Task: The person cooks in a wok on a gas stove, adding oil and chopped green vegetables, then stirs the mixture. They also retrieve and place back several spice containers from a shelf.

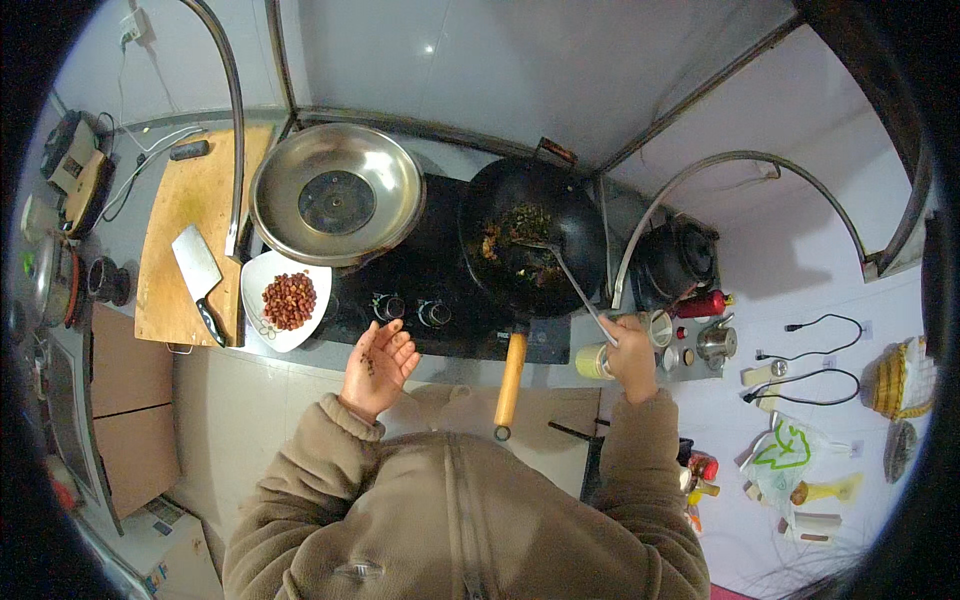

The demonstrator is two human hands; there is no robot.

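My left hand (pixel 381 367) is palm up in front of the cooktop, fingers slightly curled, with small dark bits on the palm and a fingertip. My right hand (pixel 631 355) grips the handle of a metal spatula (pixel 576 283), whose blade rests inside a black wok (pixel 480 277). Dark green and brown chopped food (pixel 527 220) lies in the wok. The wok's wooden handle (pixel 511 375) points toward me between my hands. Left of the cooktop knobs, a white plate (pixel 280 343) holds reddish-brown nuts or beans (pixel 289 301). What my left palm holds is too small to name.
A wide steel pan or lid (pixel 270 196) sits on the black cooktop (pixel 450 345). At left, a cleaver (pixel 198 264) lies on a wooden cutting board (pixel 169 217). Jars (pixel 592 361), a red bottle (pixel 702 304) and a steel pot (pixel 718 341) stand near my right hand, before a black pot (pixel 675 255).
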